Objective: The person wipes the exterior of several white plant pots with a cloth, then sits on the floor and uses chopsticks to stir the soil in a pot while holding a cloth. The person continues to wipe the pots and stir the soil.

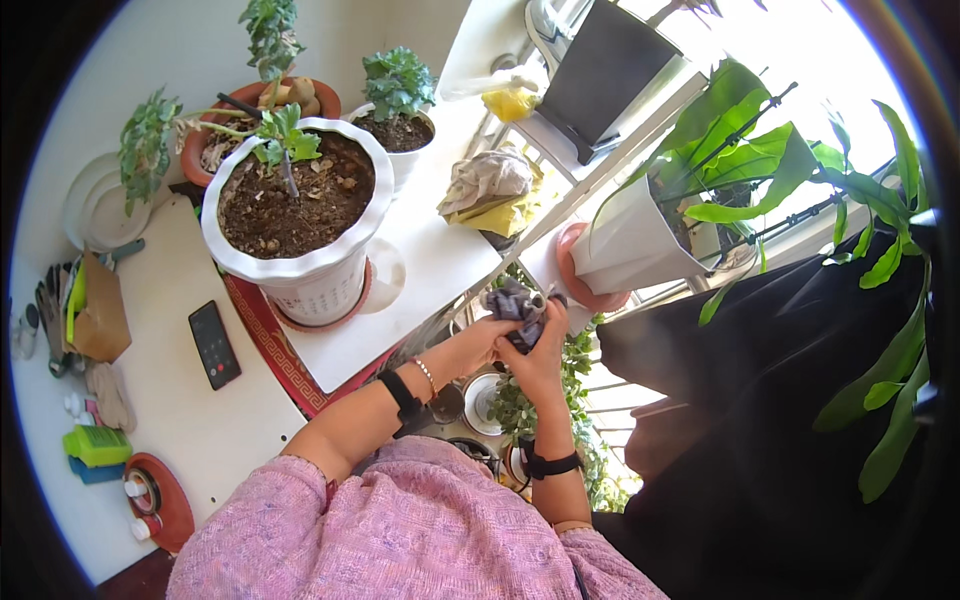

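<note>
Both of my hands are together in front of me, gripping a crumpled dark grey cloth (517, 304). From the left, my left hand (480, 343) pinches the lower side of the bundle. My right hand (538, 356) wraps the other side, its fingers partly hidden behind the cloth. Left of them, a large white pot (319, 289) with a scalloped rim holds brown soil (300, 217) and a short-stemmed leafy cutting (286, 142). Its reddish saucer (364, 292) rests on a white board (420, 300).
A pale crumpled cloth (487, 180) lies on yellow material beyond my hands. To the right stand a tilted white pot (630, 236) with long green leaves and a black fabric (750, 420). A smartphone (215, 345), a cardboard box (101, 315) and a green bottle (97, 445) lie left.
</note>
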Motion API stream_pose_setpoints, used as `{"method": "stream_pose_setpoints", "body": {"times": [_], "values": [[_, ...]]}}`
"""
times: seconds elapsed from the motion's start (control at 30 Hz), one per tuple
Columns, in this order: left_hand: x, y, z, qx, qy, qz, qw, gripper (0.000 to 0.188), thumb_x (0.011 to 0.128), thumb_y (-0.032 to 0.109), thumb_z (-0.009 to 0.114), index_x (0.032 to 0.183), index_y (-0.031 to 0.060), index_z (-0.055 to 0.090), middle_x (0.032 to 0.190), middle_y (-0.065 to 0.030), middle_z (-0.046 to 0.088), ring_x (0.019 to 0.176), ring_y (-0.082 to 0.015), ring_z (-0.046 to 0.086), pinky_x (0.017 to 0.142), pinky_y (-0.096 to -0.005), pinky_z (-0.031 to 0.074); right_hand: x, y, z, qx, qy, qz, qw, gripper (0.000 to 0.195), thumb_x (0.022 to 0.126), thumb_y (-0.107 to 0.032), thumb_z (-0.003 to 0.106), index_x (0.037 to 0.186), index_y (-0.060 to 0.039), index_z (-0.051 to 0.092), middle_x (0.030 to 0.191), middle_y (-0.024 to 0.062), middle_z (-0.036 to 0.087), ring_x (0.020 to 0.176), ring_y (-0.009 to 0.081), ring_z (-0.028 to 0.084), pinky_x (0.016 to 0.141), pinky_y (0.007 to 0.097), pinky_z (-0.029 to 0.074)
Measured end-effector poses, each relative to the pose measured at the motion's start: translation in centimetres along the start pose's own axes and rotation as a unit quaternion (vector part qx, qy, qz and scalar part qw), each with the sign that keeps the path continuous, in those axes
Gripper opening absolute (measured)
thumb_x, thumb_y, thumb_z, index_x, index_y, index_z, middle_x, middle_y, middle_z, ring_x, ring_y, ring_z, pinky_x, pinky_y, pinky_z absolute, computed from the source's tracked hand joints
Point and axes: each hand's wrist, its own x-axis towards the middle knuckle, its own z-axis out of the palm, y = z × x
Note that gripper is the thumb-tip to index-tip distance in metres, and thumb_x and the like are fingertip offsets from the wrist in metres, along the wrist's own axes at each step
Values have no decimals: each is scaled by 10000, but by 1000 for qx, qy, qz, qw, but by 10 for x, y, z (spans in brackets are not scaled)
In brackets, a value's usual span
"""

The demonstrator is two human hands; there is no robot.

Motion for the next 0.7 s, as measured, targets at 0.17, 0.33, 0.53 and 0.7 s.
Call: {"method": "stream_pose_setpoints", "body": {"times": [0.17, 0.33, 0.53, 0.7], "values": [[10, 46, 16, 365, 15, -99, 926, 315, 920, 322, 555, 1130, 96, 618, 1059, -13, 607, 896, -109, 550, 746, -306, 491, 37, 40, -16, 100, -117, 154, 976, 490, 706, -138, 771, 1119, 18, 557, 974, 139, 624, 859, 241, 622, 797, 336, 488], [-14, 28, -28, 339, 52, -63, 937, 322, 943, 301, 559, 1177, 86, 605, 1065, 0, 611, 928, -105, 564, 773, -277, 500, 94, 46, 5, 170, 263, 100, 944, 403, 869, -150, 689, 1180, 29, 507, 1077, 120, 617, 903, 197, 600, 815, 333, 488], [-82, 28, -69, 265, 173, -78, 945, 258, 948, 208, 559, 1149, 51, 601, 1062, -9, 631, 898, -91, 590, 756, -247, 492, 142, 42, 40, 319, 240, 59, 915, 383, 901, -143, 657, 1200, 21, 481, 1117, 95, 553, 1001, 156, 533, 871, 298, 449], [-107, 36, -97, 238, 221, -22, 945, 249, 946, 163, 542, 1152, 32, 590, 1060, -19, 635, 874, -90, 590, 739, -238, 479, 160, 62, 61, 236, 254, 65, 936, 592, 794, -160, 755, 1256, 60, 456, 1087, 170, 605, 971, 238, 612, 863, 347, 487]]}}
